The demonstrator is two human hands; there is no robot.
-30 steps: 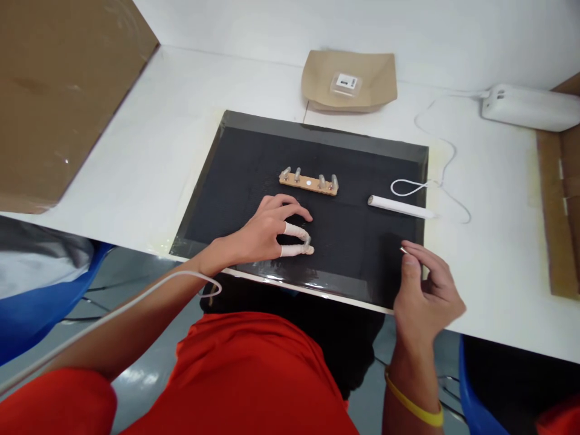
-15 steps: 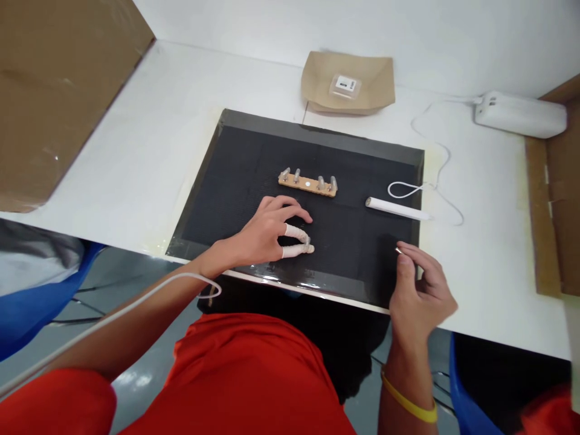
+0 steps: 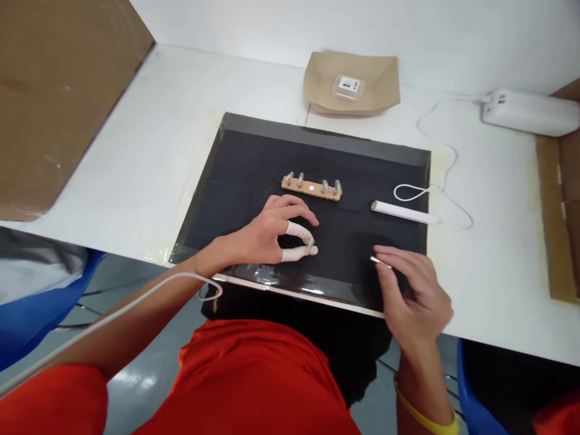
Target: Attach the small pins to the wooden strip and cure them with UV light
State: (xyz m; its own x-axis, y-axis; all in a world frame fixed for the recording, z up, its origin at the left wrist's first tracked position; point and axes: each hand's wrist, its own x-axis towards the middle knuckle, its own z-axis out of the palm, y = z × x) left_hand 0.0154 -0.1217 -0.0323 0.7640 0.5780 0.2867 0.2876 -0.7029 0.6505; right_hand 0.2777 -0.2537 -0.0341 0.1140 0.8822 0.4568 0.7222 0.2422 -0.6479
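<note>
My left hand (image 3: 283, 232) is over the black mat (image 3: 240, 163), white covers on its thumb and forefinger. Pinched between those two tips is a small translucent grey piece (image 3: 310, 244), its kind too small to make out. Above this hand lies a light-brown strip (image 3: 302, 184) carrying several upright translucent grey pieces and a white dot. To the right, over the mat's front corner, my right hand (image 3: 414, 293) pinches a thin, shiny metal rod (image 3: 376, 260) between thumb and forefinger. Beyond that hand a white pen-shaped tool (image 3: 403, 211) rests across the mat's right edge.
A brown paper tray (image 3: 380, 81) with a labelled clear plastic case (image 3: 348, 86) stands at the back. At the back right is a white box-shaped device (image 3: 532, 113) with a thin white cable (image 3: 446, 169). Cardboard panels (image 3: 58, 103) border the white table (image 3: 176, 84).
My right hand has moved left, bringing the metal rod over the mat's front right part. The left hand keeps its pinch on the small grey piece. The view has shifted slightly.
</note>
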